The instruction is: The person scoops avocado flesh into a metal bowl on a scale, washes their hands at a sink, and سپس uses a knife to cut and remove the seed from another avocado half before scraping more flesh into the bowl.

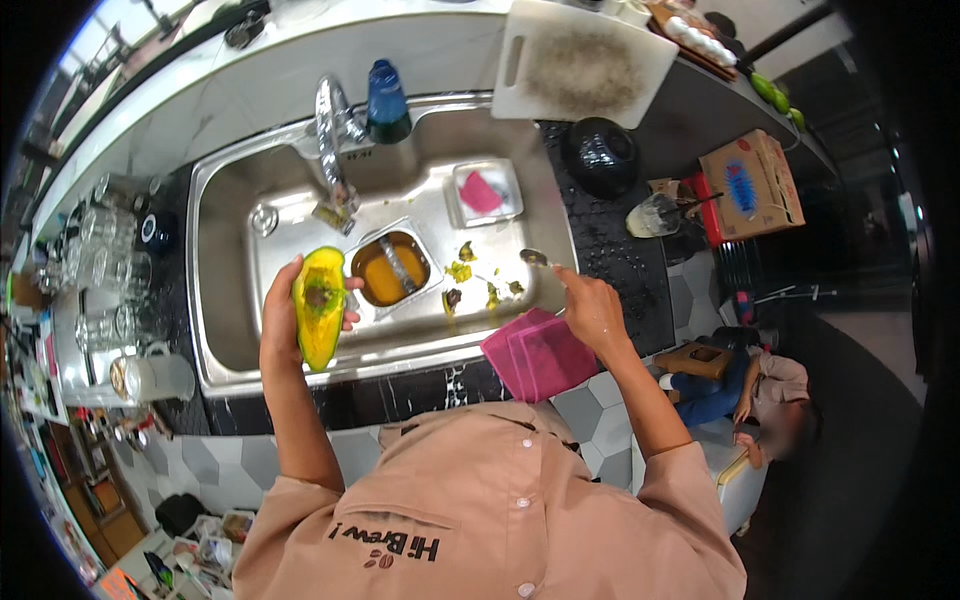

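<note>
My left hand (281, 319) holds a halved avocado (319, 337) above the left part of the stainless steel sink (232, 300). The cut yellow-green face is up, with a dark brown patch in its hollow. In my right hand (596, 307) is a metal spoon (534, 258), its bowl over the sink's right side. Green and brown avocado scraps (457, 271) lie scattered on the sink floor between my hands. A rectangular container (375, 296) of amber-brown liquid, crossed by a metal strip, sits close to the avocado.
Over the sink hangs a chrome faucet (328, 135), beside a blue bottle (387, 105). A clear tub (487, 217) holds something pink. A pink cloth (536, 360) drapes over the front edge. Right stand a black bowl (600, 157) and plastic cup (651, 217). A person (776, 382) sits far right.
</note>
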Demonstrator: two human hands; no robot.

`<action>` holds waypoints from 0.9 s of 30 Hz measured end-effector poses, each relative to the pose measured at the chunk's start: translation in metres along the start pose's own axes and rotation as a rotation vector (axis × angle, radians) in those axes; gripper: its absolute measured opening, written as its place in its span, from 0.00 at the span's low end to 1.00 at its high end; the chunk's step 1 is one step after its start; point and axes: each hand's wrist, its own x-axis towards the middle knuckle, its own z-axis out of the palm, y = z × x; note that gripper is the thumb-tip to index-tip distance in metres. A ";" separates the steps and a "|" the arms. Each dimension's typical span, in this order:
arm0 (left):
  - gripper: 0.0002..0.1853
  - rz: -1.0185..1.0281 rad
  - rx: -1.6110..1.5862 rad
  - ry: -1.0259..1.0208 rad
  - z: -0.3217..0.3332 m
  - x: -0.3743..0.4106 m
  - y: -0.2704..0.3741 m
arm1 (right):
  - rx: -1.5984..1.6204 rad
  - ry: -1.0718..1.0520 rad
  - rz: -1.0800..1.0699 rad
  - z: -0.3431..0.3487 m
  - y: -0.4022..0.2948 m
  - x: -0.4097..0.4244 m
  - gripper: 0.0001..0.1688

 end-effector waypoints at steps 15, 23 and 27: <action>0.35 0.175 -0.571 -0.150 0.054 0.027 -0.080 | 1.063 0.039 0.287 0.001 -0.068 -0.026 0.12; 0.28 0.212 -0.426 -0.064 0.091 0.024 -0.087 | 0.515 0.231 -0.079 -0.001 -0.133 -0.009 0.15; 0.27 0.195 -0.426 -0.024 0.099 0.020 -0.086 | 0.358 0.204 -0.159 0.012 -0.149 0.000 0.19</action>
